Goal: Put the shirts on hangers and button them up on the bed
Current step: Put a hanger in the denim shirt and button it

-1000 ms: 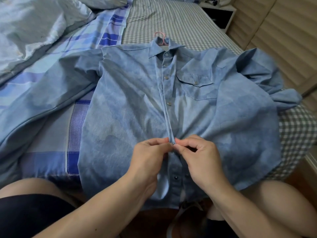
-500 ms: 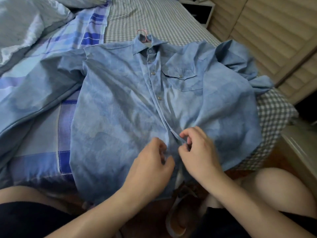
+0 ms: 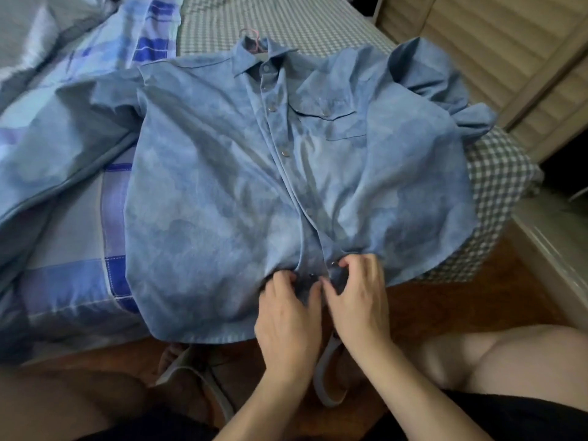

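Both hands have been lowered along the shirt placket to its hem. The hem's two edges are pinched by the left hand and right hand, the shirt spread on the bed beyond.

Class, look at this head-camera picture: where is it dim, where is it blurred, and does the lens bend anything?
Head view: light is soft and dim, darkest on the floor near the bottom; the left hand and right hand look slightly motion-blurred; the wide lens curves the bed edges; no glare on the shirt.
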